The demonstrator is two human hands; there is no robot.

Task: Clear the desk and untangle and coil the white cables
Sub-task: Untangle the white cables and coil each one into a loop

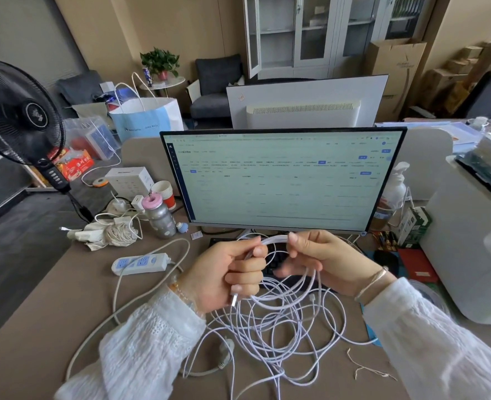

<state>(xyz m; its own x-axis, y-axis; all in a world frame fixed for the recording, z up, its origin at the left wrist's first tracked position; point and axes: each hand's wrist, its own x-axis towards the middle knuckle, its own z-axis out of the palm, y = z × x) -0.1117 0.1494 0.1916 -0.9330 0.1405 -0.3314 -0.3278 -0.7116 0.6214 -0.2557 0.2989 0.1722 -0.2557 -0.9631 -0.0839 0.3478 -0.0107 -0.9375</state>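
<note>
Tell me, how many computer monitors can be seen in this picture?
2. One monitor stands lit on the desk, facing the person, behind the hands. A second, white monitor stands behind it, showing its back. Others may be hidden at the right edge.

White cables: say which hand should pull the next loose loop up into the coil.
Probably the right hand. The left hand grips the gathered white cables and a plug end, anchoring the coil; the right only pinches the top strand lightly.

Monitor point(284, 177) text too blurred to read. Hands hide most of the keyboard point(278, 261). Fan point(16, 111) cut off at left edge.
</note>
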